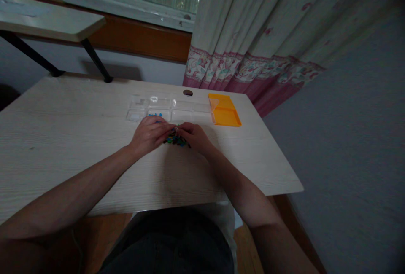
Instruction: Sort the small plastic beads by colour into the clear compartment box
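A small heap of dark, green, yellow and blue pieces [176, 139] lies on the table, too small in the view to name their kind. My left hand [151, 132] reaches over its left side, fingers drawn together at the tips. From the right, my right hand [195, 137] meets it with thumb and fingers pinched, and the fingertips of both hands nearly touch above the heap. Whatever they pinch is too small to make out. Just behind stands a clear plastic compartment box [182, 116]. Several blue pieces [155, 115] sit in one of its front left compartments, partly hidden by my left hand.
At the box's right end lies an orange plastic tray [227, 117]. A brown oval disc [187, 92] is near the back edge of the pale wooden table [79, 147]. A raised shelf [50, 17] on black legs stands back left; a curtain [247, 33] hangs behind.
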A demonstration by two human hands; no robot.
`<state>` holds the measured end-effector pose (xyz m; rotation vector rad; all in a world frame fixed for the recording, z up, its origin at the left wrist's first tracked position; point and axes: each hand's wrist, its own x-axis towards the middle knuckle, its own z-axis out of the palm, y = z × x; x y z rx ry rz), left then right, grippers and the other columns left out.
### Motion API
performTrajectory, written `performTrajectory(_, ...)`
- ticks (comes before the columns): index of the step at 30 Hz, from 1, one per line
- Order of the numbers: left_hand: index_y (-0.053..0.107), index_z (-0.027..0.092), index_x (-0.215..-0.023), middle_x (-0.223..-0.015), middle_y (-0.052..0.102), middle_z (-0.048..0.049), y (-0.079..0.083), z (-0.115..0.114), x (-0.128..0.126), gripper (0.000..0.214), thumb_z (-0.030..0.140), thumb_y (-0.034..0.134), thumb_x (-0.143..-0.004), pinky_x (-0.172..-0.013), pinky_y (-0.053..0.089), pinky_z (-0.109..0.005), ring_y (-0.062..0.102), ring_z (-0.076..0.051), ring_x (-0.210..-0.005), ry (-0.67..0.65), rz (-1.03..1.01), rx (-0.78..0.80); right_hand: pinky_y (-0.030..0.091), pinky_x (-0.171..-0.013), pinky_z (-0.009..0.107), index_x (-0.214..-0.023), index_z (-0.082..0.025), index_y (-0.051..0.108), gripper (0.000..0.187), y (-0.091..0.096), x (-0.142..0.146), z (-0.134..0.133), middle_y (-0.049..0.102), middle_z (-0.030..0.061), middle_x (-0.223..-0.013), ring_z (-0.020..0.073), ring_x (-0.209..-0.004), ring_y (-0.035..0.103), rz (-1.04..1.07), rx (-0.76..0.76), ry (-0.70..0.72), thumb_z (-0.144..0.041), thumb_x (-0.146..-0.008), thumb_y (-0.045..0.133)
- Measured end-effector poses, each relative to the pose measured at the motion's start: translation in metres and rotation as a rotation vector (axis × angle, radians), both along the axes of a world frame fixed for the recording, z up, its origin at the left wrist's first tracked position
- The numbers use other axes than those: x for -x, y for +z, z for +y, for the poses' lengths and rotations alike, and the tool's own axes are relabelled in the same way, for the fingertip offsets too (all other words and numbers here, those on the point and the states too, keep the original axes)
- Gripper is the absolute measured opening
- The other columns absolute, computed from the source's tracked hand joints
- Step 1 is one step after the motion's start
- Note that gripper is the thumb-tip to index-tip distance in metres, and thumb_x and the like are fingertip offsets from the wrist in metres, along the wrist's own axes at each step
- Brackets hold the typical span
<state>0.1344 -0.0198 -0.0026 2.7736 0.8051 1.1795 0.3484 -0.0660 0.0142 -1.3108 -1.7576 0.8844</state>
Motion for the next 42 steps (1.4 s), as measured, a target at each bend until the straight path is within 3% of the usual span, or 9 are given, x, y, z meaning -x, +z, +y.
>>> performTrajectory(17,0.072,0.03,-0.115,-0.093,0.077,-0.0026,0.001,0.001,0.0,0.026,0.038,0.057,-0.095,-0.088,0.05,-0.041,0.068,-0.023,-0.101,0.021,0.004,-0.001,0.047,-0.07,0.024,-0.095,-0.019,0.076,0.03,-0.004,0.004,0.0,0.071,0.003,-0.085,0.0129,-0.077,0.062,0.026,0.0,-0.027,-0.042,-0.09,0.059)
performTrajectory(32,0.074,0.027,-0.113,-0.093,0.077,-0.0029,0.001,0.002,-0.001,0.027,0.034,0.054,-0.096,-0.087,0.049,-0.039,0.066,-0.022,-0.096,-0.021,-0.024,0.083,0.046,-0.076,0.024,-0.101,-0.02,0.077,0.026,0.003,0.0,0.001,0.069,0.0032,-0.089,0.0128,-0.082,0.062,-0.173,-0.082,0.004,-0.034,-0.094,0.056)
performTrajectory(39,0.074,0.023,-0.107,-0.093,0.076,-0.0056,-0.001,0.007,-0.001,0.026,0.033,0.053,-0.096,-0.086,0.05,-0.037,0.063,-0.02,-0.091,0.046,-0.105,0.139,0.046,-0.079,0.025,-0.102,-0.02,0.077,0.02,0.009,-0.008,0.001,0.068,0.0027,-0.088,0.0126,-0.082,0.059,-0.247,-0.122,-0.016,-0.025,-0.092,0.06)
performTrajectory(42,0.074,0.022,-0.104,-0.095,0.075,-0.0063,0.0,0.008,0.001,0.024,0.033,0.054,-0.096,-0.089,0.048,-0.039,0.061,-0.021,-0.093,0.082,-0.134,0.141,0.045,-0.081,0.025,-0.097,-0.018,0.077,0.015,0.012,-0.013,0.002,0.068,0.0036,-0.088,0.0132,-0.084,0.06,-0.378,-0.136,0.054,-0.021,-0.088,0.065)
